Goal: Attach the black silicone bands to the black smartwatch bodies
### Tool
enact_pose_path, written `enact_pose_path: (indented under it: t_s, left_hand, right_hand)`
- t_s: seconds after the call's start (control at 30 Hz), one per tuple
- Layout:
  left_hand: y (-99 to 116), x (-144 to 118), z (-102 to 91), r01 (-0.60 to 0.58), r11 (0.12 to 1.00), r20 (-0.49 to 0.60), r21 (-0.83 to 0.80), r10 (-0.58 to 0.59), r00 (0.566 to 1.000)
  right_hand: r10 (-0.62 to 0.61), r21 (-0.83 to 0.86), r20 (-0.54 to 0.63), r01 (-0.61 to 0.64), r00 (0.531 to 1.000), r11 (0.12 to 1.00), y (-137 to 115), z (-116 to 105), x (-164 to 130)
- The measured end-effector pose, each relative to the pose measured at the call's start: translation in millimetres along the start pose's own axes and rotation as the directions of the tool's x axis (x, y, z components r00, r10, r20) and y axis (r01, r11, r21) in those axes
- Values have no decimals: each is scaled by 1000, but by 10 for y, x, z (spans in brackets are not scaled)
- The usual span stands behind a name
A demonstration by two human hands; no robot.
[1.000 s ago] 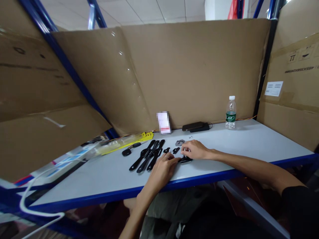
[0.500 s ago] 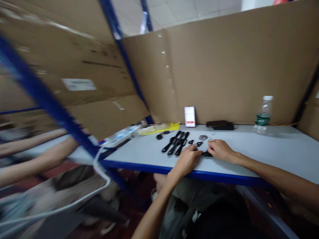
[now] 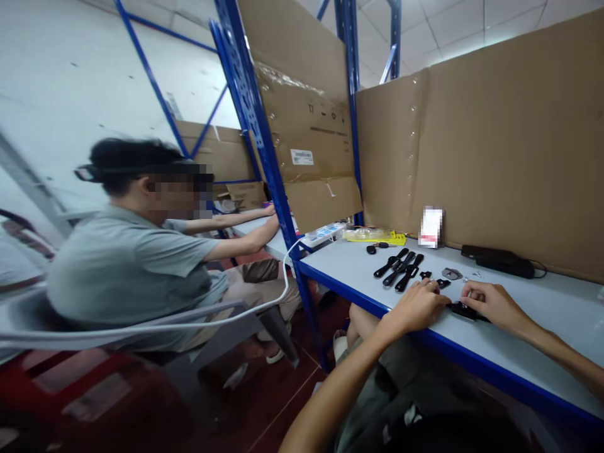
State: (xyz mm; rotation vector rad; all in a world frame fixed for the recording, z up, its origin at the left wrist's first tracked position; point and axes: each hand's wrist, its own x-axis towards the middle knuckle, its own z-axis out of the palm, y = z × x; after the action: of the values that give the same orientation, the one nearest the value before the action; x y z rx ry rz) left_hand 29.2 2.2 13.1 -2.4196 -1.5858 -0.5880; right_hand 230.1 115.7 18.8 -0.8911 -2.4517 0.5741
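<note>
My right hand [image 3: 495, 306] is closed, its fingers pinched over a small flat black part [image 3: 462, 311] near the table's front edge. My left hand [image 3: 419, 306] has its fingers bent and its fingertips at the left end of that same part. Several long black handle-like pieces [image 3: 409, 272] lie side by side beyond my left hand. Between these and my right hand are small black fittings [image 3: 443, 284] and a grey metal plate [image 3: 452, 274]. Tiny bits [image 3: 477, 274], too small to name, lie beyond my right hand. My fingers partly hide the black part.
A phone [image 3: 431, 228] leans against the cardboard wall [image 3: 509, 151]. A long black case [image 3: 497, 261] lies at the back, a key [image 3: 372, 250] and yellow packaging [image 3: 377, 236] at the left. A white cable [image 3: 285, 277] hangs from the power strip [image 3: 325, 234]. Another person [image 3: 141, 251] sits at left.
The view has swung left, bringing the seated person into sight and shifting the table rightward. Both hands stay at the black part. The bottle is out of view.
</note>
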Motion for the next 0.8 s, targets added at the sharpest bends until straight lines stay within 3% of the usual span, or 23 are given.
enact_pose_path:
  t_s: [0.13,0.3,0.6,0.8]
  left_hand:
    - [-4,4,1,-1,999,6,33,0,1000]
    - [-16,2,18,-13,999,3,36,12,1000]
    - [11,-8,-22,-2,1000,7,18,2,1000]
    - [10,-9,-23,3,1000,12,14,-3,1000]
  right_hand:
    - [-43,-223,-63,28,997,974,-12,-7,-15]
    - [-58,-327,-77,30,995,945,-30,27,-48]
    - [-70,-111,-85,60,994,992,-37,-9,-36]
    - [-113,-197,-56,100,992,975,-103,-3,-86]
